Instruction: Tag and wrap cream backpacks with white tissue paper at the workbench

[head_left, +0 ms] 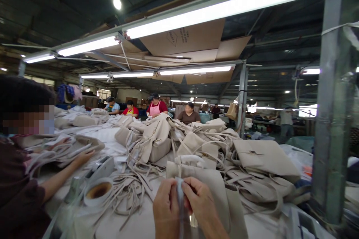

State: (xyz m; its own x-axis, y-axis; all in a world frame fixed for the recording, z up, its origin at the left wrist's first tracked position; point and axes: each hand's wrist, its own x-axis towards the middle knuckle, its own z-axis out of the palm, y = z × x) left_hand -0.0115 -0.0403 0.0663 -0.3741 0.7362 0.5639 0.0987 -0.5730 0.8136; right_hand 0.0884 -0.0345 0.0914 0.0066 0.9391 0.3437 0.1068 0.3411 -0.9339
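Observation:
My left hand (166, 205) and my right hand (202, 199) meet in front of a beige handbag (215, 185). Between their pinched fingertips is a thin light-blue strip (179, 187), which seems to lie around or along a narrow strap; I cannot tell which. Both hands are closed on it. White wrapping covers the bag's top handle (193, 160). Below my fingers a shiny metallic piece (193, 221) shows, partly hidden by my right hand.
Beige bags (157, 138) and loose straps (127, 194) heap across the table. A roll of tape (98, 191) lies left. A co-worker's arm (67, 170) reaches over another bag at the left. A metal post (331, 112) stands right; several people work at the far side.

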